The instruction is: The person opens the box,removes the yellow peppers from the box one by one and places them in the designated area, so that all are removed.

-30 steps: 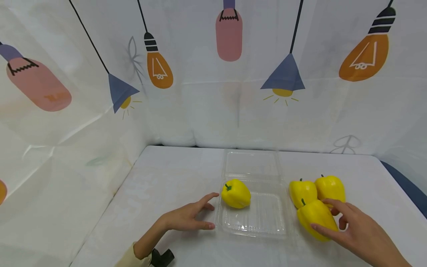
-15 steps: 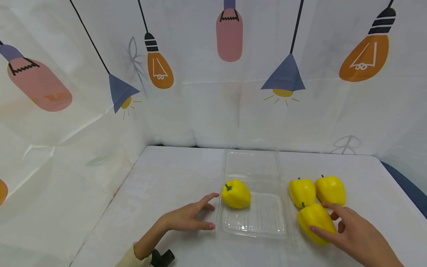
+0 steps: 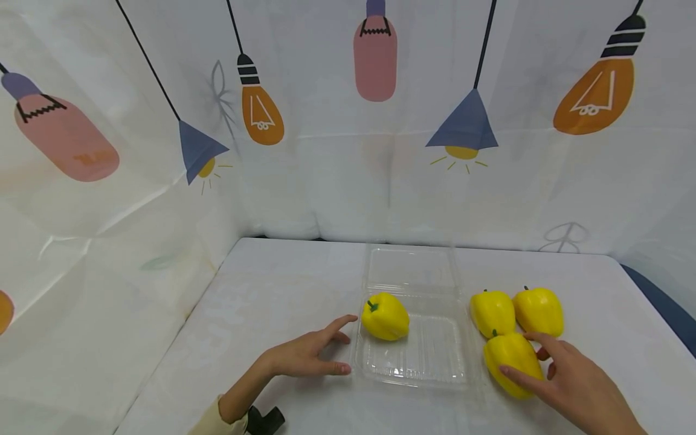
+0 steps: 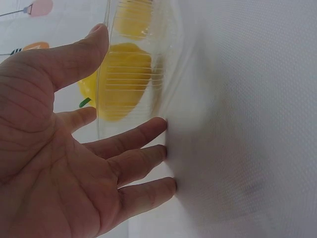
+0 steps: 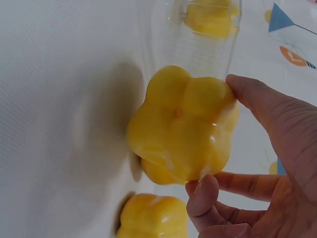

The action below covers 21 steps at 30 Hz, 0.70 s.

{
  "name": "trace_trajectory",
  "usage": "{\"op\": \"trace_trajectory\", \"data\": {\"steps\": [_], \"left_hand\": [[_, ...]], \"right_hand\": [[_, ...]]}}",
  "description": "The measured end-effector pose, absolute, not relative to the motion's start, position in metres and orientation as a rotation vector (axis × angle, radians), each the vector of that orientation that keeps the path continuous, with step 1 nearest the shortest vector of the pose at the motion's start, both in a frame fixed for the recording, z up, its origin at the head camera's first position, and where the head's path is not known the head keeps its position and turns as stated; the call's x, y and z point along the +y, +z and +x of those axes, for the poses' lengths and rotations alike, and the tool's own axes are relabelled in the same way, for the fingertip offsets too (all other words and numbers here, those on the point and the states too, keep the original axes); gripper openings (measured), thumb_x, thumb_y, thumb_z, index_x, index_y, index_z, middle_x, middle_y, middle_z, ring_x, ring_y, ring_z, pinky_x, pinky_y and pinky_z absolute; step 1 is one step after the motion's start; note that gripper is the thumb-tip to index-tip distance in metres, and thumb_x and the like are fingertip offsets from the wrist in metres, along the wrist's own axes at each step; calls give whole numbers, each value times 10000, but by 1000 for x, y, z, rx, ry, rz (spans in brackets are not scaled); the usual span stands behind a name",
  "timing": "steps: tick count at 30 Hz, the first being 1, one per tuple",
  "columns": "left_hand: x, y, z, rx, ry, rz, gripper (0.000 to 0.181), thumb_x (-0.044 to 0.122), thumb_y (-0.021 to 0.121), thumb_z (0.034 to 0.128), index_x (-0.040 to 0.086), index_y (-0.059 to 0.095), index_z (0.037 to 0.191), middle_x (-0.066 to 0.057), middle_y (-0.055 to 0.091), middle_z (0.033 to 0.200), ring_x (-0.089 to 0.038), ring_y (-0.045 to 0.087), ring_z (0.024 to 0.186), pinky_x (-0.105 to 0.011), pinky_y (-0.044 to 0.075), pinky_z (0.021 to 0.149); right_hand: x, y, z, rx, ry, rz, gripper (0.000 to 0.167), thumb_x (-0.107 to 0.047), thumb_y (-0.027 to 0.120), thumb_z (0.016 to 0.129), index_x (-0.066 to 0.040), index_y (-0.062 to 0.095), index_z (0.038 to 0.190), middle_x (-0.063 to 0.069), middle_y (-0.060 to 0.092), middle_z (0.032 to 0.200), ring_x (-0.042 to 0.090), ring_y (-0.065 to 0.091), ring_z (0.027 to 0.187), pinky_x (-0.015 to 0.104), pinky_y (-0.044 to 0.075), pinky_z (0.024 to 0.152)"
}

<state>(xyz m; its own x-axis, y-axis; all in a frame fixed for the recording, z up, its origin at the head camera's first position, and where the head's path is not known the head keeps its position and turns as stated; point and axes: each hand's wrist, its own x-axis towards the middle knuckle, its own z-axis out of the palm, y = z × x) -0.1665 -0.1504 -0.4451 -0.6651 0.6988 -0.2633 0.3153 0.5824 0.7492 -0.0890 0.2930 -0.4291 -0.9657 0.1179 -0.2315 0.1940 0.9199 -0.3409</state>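
Observation:
Between the thumb and fingers of my right hand (image 3: pixel 571 377) is a yellow bell pepper (image 3: pixel 511 362), its green stem pointing away from me. The right wrist view shows the lobed bottom of this held pepper (image 5: pixel 183 129), with the thumb on one side and fingertips on the other. My left hand (image 3: pixel 307 353) is spread at the left edge of a clear plastic clamshell container (image 3: pixel 429 356), its thumb and index finger at the rim. Another yellow pepper (image 3: pixel 385 316) lies in the container's left half. In the left wrist view, the left fingertips (image 4: pixel 158 126) rest on the table.
Two more yellow peppers (image 3: pixel 492 313) (image 3: pixel 538 310) stand just behind the held one. The container's lid (image 3: pixel 410 269) is folded back toward the rear of the white table (image 3: pixel 293 278). A patterned curtain (image 3: pixel 337 181) hangs behind the table.
My right hand has shifted slightly left and toward me, and the pepper in it has come a little away from the two behind. The left hand has stayed in place.

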Motion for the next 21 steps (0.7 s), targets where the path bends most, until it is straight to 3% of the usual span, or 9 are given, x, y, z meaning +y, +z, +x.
{"op": "trace_trajectory", "data": {"steps": [21], "left_hand": [[-150,-444,-166,2256,936,789,848,413,700,909,342,149,1550,13,557,1341,-242,429,1333,-554,330,1082]], "right_hand": [[286,-433,-91,2824,-576,196,1030,-772,656,718,22,450,1341,56,547,872,193,473,665,340,429,571]]}}
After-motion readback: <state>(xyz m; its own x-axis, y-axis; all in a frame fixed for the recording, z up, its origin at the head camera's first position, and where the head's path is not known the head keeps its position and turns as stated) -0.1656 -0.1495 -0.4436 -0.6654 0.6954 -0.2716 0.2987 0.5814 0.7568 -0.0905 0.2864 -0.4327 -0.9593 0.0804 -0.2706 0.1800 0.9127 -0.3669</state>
